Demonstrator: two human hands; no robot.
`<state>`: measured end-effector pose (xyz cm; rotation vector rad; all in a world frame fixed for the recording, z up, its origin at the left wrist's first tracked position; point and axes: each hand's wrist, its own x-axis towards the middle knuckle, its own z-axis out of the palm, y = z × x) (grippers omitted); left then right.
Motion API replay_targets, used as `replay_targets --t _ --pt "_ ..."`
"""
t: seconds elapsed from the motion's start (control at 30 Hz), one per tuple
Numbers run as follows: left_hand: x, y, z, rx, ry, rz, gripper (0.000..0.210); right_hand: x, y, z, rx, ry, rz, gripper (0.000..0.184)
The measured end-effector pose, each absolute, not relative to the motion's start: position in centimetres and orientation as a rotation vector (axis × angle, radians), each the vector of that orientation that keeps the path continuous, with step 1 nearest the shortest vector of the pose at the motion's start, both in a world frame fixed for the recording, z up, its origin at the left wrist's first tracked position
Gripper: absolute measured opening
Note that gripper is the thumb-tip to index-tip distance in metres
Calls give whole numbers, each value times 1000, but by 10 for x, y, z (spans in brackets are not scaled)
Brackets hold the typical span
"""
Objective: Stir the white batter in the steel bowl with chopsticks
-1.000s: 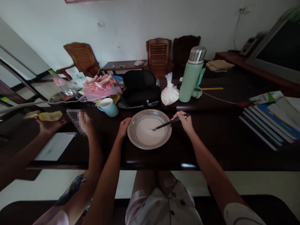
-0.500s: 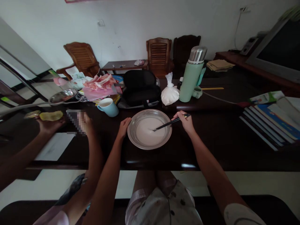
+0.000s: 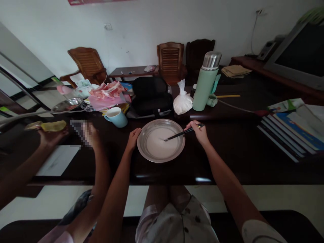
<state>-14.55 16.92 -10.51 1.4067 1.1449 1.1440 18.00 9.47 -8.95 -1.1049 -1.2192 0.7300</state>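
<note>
A steel bowl (image 3: 141, 151) of pale, milky liquid (image 3: 162, 148) stands on the dark table in front of me. My left hand (image 3: 133, 137) grips its left rim, fingers closed against the metal. In my right hand (image 3: 198, 131), at the bowl's right side, is a pair of black chopsticks (image 3: 181, 133) held in a pinch. Their tips dip into the liquid near its middle. Behind the bowl are a light blue mug (image 3: 120, 118), a knotted plastic bag of white powder (image 3: 182, 102) and a green thermos (image 3: 205, 86).
Someone beside me on the left holds a yellow-green item (image 3: 54, 126) and a blurred-out object (image 3: 79, 130). Raw meat (image 3: 108, 90) on pink plastic, another metal bowl (image 3: 68, 104) and a black bag (image 3: 152, 96) sit farther back. Stacked books (image 3: 286, 135) lie on the right.
The chopstick tips have shifted very slightly left in the liquid. My left hand stays on the rim. The whole view has moved a little.
</note>
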Motion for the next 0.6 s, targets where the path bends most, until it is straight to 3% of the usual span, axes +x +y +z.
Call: replay_targets --t 0.27,0.6 --pt "-145 168 -103 1386 1156 1145 42 167 93 -93 -1087 -1467 687 37" --pt "-144 167 -101 1409 1179 1155 45 174 92 -88 -1061 -1265 778 41"
